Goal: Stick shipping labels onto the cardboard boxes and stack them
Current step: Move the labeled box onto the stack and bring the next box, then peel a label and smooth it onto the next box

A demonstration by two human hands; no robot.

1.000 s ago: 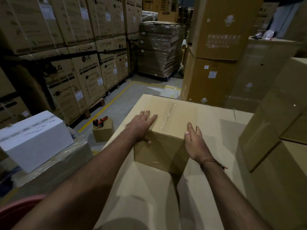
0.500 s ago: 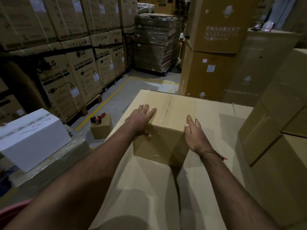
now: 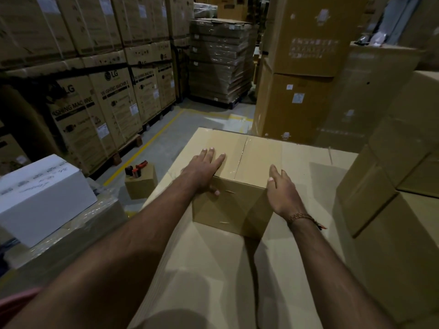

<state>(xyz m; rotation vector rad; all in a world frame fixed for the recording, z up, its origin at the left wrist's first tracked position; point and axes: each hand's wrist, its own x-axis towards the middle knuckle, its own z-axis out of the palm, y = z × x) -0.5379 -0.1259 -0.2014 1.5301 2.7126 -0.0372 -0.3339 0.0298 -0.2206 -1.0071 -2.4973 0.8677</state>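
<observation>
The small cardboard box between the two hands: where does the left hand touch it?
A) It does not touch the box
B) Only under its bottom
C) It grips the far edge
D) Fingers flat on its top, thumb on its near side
D: the left hand lays straight fingers on top of the small cardboard box, with the thumb on the near side.

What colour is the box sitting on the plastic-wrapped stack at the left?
White, with dark handwriting along its top edge; the white box shows in the head view.
</observation>
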